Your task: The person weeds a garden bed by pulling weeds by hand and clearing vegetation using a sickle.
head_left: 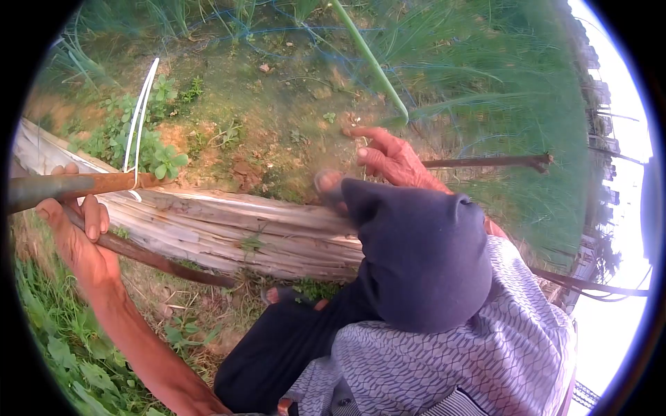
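My left hand (87, 239) reaches up from the bottom left with its fingers curled round a thin dark rod (156, 260). A thicker rusty pipe (90, 184) runs just above the palm, and some fingertips show on its far side. A white tie (139, 121) is looped round the pipe, its long ends sticking up. My right hand (392, 158) is beyond my dark-clad knee (423, 256), low over the soil. Its index finger stretches out, thumb apart, and I see nothing held in it. A thick green stalk (368, 59) ends close above this hand.
Pale dry split stalks (236, 229) lie along the bed's edge between my feet. Thin green leafy crops (485, 90) fill the right, with blue netting strands (277, 31) at the top. A brown stake (492, 161) lies behind my right hand. Weeds (62, 353) grow lower left.
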The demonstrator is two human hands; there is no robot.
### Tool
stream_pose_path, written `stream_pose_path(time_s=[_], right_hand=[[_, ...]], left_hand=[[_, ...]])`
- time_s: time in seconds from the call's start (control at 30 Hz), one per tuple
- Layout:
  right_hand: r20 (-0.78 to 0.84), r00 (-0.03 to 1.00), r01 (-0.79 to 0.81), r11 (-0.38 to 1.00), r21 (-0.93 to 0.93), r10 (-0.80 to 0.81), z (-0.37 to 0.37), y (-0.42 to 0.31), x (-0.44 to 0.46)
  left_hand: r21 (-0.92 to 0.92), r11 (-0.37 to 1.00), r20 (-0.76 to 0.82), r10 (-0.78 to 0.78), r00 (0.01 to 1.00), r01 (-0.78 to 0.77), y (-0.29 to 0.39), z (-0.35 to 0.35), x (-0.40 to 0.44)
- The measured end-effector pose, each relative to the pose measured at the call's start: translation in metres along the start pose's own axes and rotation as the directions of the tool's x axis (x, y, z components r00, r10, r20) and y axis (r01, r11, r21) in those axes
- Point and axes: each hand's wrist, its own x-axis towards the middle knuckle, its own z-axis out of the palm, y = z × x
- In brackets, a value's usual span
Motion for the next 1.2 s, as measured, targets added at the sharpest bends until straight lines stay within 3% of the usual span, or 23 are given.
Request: stream_pose_path(time_s=[0.03,0.1,0.13,0.2,0.37,0.43,0.6,0.67,0.83,1.03,1.1,1.13,1.2], right_hand=[[0.002,1.0,0.009,1.0,-0.004,-0.009,0.0,-0.002,-0.002],[-0.201,0.979,0.065,0.982,0.178,-0.029,0.0,-0.005,-0.006],[-0.197,0.98,0.07,0.982,0.175,-0.035,0.001,-0.007,-0.008],[-0.358,0.931,0.15,0.969,0.197,-0.072,0.006,-0.008,-0.012],[-0.484,0.859,0.286,0.94,0.187,-0.165,0.009,-0.004,-0.005],[-0.648,0.756,0.323,0.916,0.238,-0.098,0.002,-0.018,-0.003],[-0.68,0.722,0.362,0.906,0.22,-0.124,-0.015,-0.02,-0.012],[-0.715,0.699,0.402,0.833,0.38,-0.011,-0.021,-0.024,-0.017],[-0.665,0.746,0.378,0.798,0.47,0.038,-0.024,-0.028,-0.024],[-0.504,0.863,0.332,0.801,0.498,-0.045,-0.021,-0.03,-0.03],[-0.222,0.975,0.128,0.848,0.515,-0.012,-0.023,-0.033,-0.029],[-0.222,0.975,0.133,0.847,0.516,-0.017,-0.021,-0.031,-0.026],[-0.06,0.995,0.096,0.877,0.47,-0.077,-0.015,-0.029,-0.017]], left_hand=[[0.016,1.0,-0.026,0.01,1.0,-0.009,-0.001,0.001,-0.002],[0.022,1.0,-0.035,0.02,0.999,-0.019,0.0,0.007,-0.004],[0.022,0.999,-0.041,0.025,0.999,-0.024,0.001,0.009,-0.004],[0.027,1.0,-0.075,0.012,0.997,-0.01,0.001,0.01,-0.006],[0.068,0.997,-0.056,0.022,0.998,-0.018,-0.001,0.004,-0.004],[0.091,0.996,-0.047,0.028,0.999,-0.024,-0.001,0.002,-0.001],[0.146,0.989,-0.048,0.028,0.998,-0.021,0.0,0.006,-0.004],[0.13,0.991,-0.054,0.02,0.998,-0.013,0.0,0.005,-0.004],[0.096,0.995,-0.052,0.009,0.999,-0.004,-0.002,-0.001,-0.002],[0.132,0.991,-0.066,0.022,0.998,-0.013,0.0,0.003,-0.004],[0.11,0.994,-0.05,0.026,0.998,-0.021,0.0,0.003,-0.004],[0.112,0.993,-0.051,0.032,0.998,-0.026,0.0,0.003,-0.004],[0.069,0.998,-0.034,0.007,0.999,-0.005,0.001,0.002,-0.004]])
